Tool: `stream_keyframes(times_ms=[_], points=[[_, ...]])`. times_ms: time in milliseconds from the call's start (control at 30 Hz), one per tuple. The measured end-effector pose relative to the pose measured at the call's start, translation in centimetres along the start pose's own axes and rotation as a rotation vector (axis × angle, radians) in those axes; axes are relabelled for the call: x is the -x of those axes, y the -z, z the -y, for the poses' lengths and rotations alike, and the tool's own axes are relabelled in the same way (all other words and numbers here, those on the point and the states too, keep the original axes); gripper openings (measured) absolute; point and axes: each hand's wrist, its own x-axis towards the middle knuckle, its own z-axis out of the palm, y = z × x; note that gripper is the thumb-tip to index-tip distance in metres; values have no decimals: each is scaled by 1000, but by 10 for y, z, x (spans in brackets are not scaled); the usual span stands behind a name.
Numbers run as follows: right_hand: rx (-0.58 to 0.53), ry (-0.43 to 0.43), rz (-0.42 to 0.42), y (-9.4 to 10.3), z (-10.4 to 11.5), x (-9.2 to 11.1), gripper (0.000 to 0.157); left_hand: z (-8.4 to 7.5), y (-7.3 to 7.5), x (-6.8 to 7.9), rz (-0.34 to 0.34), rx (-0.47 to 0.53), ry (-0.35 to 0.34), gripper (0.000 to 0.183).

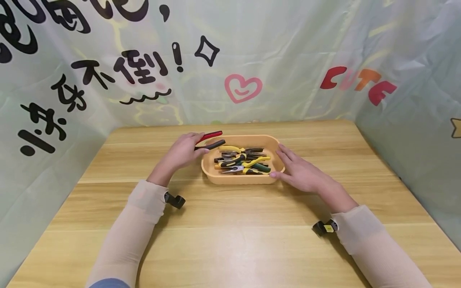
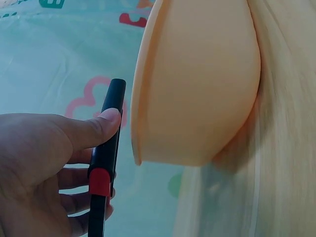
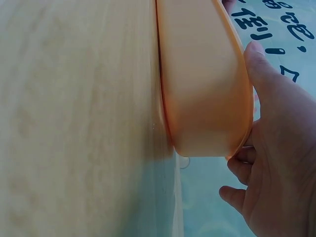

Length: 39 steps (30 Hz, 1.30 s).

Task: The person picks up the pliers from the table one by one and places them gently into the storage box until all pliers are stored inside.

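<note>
A peach plastic tray (image 1: 245, 180) holds a pile of several pliers (image 1: 245, 160), with yellow, black and green handles. Left of the tray, my left hand (image 1: 183, 151) grips a pair of pliers (image 1: 212, 136) with one red and one black handle, which stand apart toward the tray's left end. The left wrist view shows my thumb on the black grip (image 2: 114, 94) with a red band below it; the pliers' head is out of sight. My right hand (image 1: 300, 170) holds the tray's right end, thumb at the front corner and fingers along the rim.
The tray stands on a wooden table (image 1: 230, 236), toward its back edge. Behind and at both sides hangs a printed cloth (image 1: 288, 52) with lettering and a pink heart. Each wrist carries a small black camera (image 1: 175, 200).
</note>
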Motion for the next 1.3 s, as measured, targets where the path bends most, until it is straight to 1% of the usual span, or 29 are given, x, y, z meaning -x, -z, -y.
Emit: stream_keyframes(times_ms=[67,333,733,900,1000,1300], points=[[2,1,0,0,0,0,96,-3,-1,-2,5,-2,-11,70],[13,17,-14,1,1,0,97,-14,-3,-10,34,-14,-12,69],[11,10,-9,1,1,2,98,-32,-10,-24,83,-52,-76,69],[11,13,-4,1,1,1,97,-38,-12,-28,109,-39,-92,70],[12,15,0,1,1,0,97,-42,-14,-31,110,-39,-100,69],[11,10,10,1,1,0,96,-55,-20,-41,150,-92,-129,70]])
